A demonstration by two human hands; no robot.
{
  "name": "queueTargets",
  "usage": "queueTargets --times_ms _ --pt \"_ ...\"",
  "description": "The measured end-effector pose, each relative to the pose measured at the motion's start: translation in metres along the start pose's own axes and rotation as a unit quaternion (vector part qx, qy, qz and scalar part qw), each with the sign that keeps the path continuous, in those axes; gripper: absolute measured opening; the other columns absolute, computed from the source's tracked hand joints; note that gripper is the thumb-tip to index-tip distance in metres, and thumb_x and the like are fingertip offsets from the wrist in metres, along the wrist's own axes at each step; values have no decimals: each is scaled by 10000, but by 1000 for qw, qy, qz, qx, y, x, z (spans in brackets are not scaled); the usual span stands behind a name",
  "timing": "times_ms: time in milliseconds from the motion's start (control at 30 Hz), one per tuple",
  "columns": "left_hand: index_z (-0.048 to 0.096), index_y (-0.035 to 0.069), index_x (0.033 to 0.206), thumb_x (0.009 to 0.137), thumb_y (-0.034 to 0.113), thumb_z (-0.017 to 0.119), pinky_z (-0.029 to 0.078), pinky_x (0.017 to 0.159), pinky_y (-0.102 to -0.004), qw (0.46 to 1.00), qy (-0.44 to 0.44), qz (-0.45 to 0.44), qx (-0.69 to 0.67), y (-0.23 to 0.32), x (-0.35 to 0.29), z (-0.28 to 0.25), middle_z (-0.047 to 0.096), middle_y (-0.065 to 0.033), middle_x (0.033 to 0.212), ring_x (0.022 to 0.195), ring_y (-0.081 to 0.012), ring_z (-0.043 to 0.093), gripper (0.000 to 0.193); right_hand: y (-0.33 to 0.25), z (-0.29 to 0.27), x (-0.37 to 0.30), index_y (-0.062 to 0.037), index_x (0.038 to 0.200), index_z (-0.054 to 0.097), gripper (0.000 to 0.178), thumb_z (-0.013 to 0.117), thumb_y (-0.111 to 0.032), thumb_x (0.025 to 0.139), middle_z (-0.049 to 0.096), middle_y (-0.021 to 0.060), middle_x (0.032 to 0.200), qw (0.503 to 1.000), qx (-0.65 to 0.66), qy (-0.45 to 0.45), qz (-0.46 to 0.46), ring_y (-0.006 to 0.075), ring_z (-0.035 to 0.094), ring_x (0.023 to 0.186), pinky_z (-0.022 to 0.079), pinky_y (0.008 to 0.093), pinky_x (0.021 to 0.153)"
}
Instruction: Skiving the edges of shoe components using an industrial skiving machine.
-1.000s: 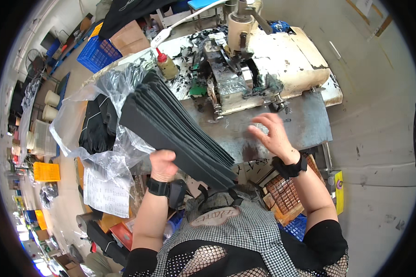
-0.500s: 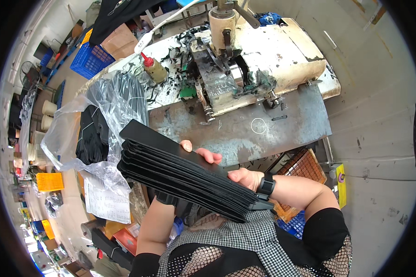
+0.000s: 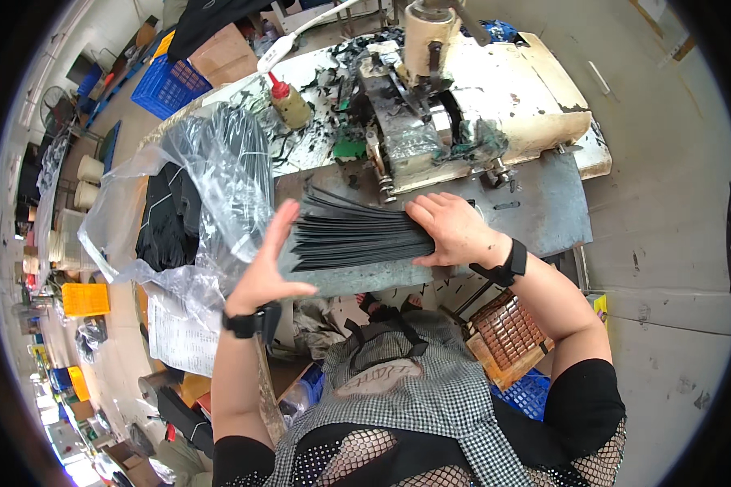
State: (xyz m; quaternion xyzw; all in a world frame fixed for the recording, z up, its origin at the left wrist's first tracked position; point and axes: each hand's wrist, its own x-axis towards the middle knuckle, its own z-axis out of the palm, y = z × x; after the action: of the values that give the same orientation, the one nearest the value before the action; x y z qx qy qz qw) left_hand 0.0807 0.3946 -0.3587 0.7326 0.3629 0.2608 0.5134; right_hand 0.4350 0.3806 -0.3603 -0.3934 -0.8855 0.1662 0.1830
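Observation:
A stack of thin black flat strips lies on edge over the worn metal work plate, its left ends fanned slightly apart. Its right end is gripped by my right hand, thumb on the near side and fingers across the top. Beside the left ends, my left hand is open, thumb and fingers spread wide; whether it touches the strips I cannot tell. Just beyond the stack stands a cream machine with a dark metal head.
Left of the stack is a clear plastic bag around bundled black strips. Behind it stand a red-capped bottle and a blue crate. Black scraps litter the white tabletop. A printed sheet hangs at the left edge.
The stack, earlier held tilted close to my body, has moved away onto the metal plate and turned edge-up. My left hand has come out from beneath it and opened.

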Motion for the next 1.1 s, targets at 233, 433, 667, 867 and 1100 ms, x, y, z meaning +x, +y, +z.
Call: queueTargets --times_ms 233,433,667,867,1100 --pt "248 145 1513 448 272 937 193 1172 -522 970 41 43 235 -11 12 35 117 -215 1577 1455 -436 126 1274 8 35 -15 -20 1231 475 844 864 -298 536 541 97 1085 997 -69 -36 -11 275 542 1045 424 368 893" --pt "360 154 1462 487 204 883 173 1169 -566 897 -41 137 418 9 41 39 259 -203 1527 1445 -405 195 1107 13 38 -18 -21 1248 466 873 870 -280 519 545 115 1121 997 -61 -37 3 297 543 1042 419 399 900" --pt "444 109 1403 511 234 894 278 1138 -528 932 19 46 360 -22 38 31 432 -140 1415 1343 -337 396 1007 15 34 -49 -19 1302 451 929 894 -304 536 519 160 1195 980 -73 19 182 351 493 1128 413 417 960" --pt "467 134 1390 534 185 898 405 1061 -423 970 150 107 157 -23 56 45 432 -138 1386 1268 -361 462 959 10 70 -51 -111 1409 360 1067 925 -254 515 375 234 1390 935 69 195 289 443 354 1299 372 497 1058" --pt "511 143 1353 525 141 877 467 939 -390 945 -41 20 324 5 65 26 439 -175 1267 1103 -363 535 906 25 45 -54 -64 1281 515 870 918 -268 537 479 166 1189 959 104 146 221 373 449 1133 415 443 974"
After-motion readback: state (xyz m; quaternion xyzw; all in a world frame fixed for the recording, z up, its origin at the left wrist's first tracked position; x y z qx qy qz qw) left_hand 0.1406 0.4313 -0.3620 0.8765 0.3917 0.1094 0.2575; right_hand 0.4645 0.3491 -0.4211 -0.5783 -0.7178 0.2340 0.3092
